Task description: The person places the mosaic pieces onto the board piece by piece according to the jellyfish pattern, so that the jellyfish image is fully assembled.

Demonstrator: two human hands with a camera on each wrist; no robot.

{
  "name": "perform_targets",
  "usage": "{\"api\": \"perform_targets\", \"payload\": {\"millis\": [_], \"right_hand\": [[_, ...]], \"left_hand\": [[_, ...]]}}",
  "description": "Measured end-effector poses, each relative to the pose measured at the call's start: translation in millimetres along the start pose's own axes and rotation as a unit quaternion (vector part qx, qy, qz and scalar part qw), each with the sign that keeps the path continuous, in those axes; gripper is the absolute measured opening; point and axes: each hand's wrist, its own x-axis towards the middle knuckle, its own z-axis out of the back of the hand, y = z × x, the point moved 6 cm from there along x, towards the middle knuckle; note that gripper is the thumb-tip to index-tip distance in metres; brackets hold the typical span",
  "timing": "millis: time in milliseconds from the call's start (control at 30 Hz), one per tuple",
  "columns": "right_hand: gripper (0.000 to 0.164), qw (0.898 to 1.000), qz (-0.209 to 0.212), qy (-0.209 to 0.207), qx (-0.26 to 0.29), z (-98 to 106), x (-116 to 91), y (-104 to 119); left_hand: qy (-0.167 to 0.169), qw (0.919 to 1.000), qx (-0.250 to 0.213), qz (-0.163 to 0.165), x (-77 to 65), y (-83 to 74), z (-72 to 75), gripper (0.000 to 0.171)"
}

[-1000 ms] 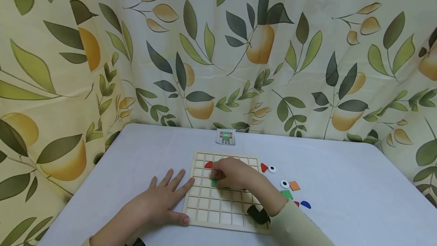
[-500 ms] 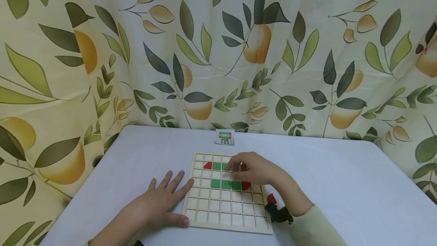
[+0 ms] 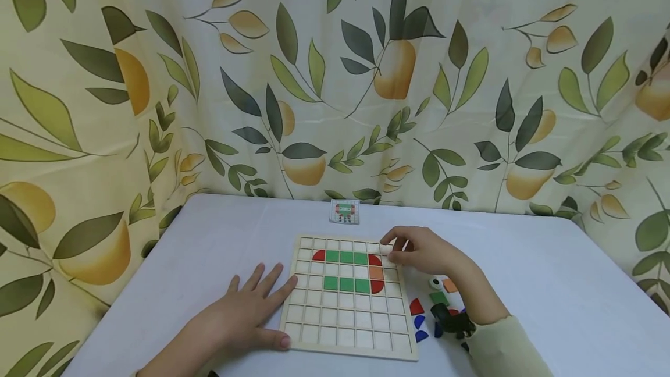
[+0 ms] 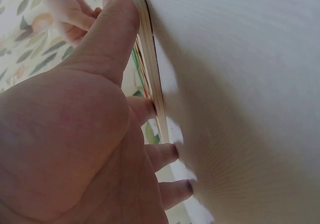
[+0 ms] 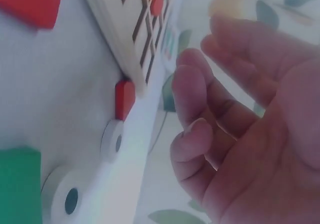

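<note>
A wooden grid board (image 3: pixel 345 320) lies on the table. In its upper part, two rows of green squares (image 3: pixel 346 284) have red rounded pieces (image 3: pixel 377 287) at their ends, though the lower row has none on the left. An orange square (image 3: pixel 376 273) lies between the two right-hand red pieces. My left hand (image 3: pixel 246 312) is spread flat on the cloth, thumb and index fingertip touching the board's left edge. Over the board's upper right edge hovers my right hand (image 3: pixel 426 252), its fingers loosely bent. The right wrist view shows nothing between those fingers (image 5: pixel 190 92).
Right of the board lie loose pieces: a white eye disc (image 3: pixel 435 283), an orange square (image 3: pixel 449 285), a green piece (image 3: pixel 438 298), a red one (image 3: pixel 416 307) and several blue ones (image 3: pixel 421 336). A small pattern card (image 3: pixel 344 212) sits behind the board. A printed curtain (image 3: pixel 345 74) hangs behind.
My right hand has moved right, from over the middle of the board to its upper right edge, uncovering the upper green row and the orange square. The left hand has stayed put.
</note>
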Motion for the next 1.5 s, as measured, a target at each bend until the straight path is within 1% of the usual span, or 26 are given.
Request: {"api": "perform_targets", "payload": {"millis": [100,200,367,467,533,600,767,967,1100,1233,1367,1500], "right_hand": [[0.024,1.0,-0.009,-0.009,0.003,2.4,-0.2,-6.4],[0.025,1.0,-0.022,-0.012,0.002,2.9,0.1,-12.4],[0.036,0.998,-0.064,-0.011,-0.02,2.1,-0.7,-22.8],[0.038,0.995,-0.09,-0.004,-0.039,0.0,-1.0,-28.7],[0.036,0.994,-0.102,-0.003,-0.046,-1.5,-1.1,-31.6],[0.03,0.992,-0.11,-0.006,-0.053,-2.8,-0.7,-33.7],[0.021,0.993,-0.105,-0.015,-0.061,-4.0,0.1,-31.9],[0.023,0.994,-0.101,-0.011,-0.046,-4.3,-0.6,-28.8],[0.019,0.996,-0.083,-0.003,-0.038,-4.3,-0.5,-25.0],[0.015,0.998,-0.059,-0.003,-0.031,-3.3,0.4,-19.5],[0.012,1.0,-0.029,0.003,-0.005,-4.2,0.5,-9.3],[0.014,0.999,0.003,0.015,0.028,-7.8,0.2,4.4]], "left_hand": [[-0.001,1.0,0.001,-0.002,0.4,-0.8,-0.2,0.105],[-0.002,1.0,0.002,-0.004,0.6,-1.1,-0.3,0.105],[-0.001,1.0,0.004,-0.003,0.7,-0.6,-0.4,0.106],[0.0,1.0,0.007,0.0,0.1,0.2,-0.6,0.106],[0.0,1.0,0.008,0.0,-0.6,0.7,-0.6,0.106],[-0.001,1.0,0.008,-0.001,-1.1,0.5,-0.3,0.106],[-0.003,1.0,0.006,-0.004,-2.0,0.0,0.1,0.106],[-0.002,1.0,0.005,-0.005,-2.4,-0.9,0.6,0.106],[-0.002,1.0,0.006,-0.005,-2.7,-1.7,1.1,0.106],[0.0,1.0,0.006,-0.004,-2.8,-1.9,1.1,0.106],[0.002,1.0,0.005,-0.004,-2.1,-1.7,0.6,0.106],[0.001,1.0,0.006,-0.005,-1.7,-1.8,0.1,0.106]]}}
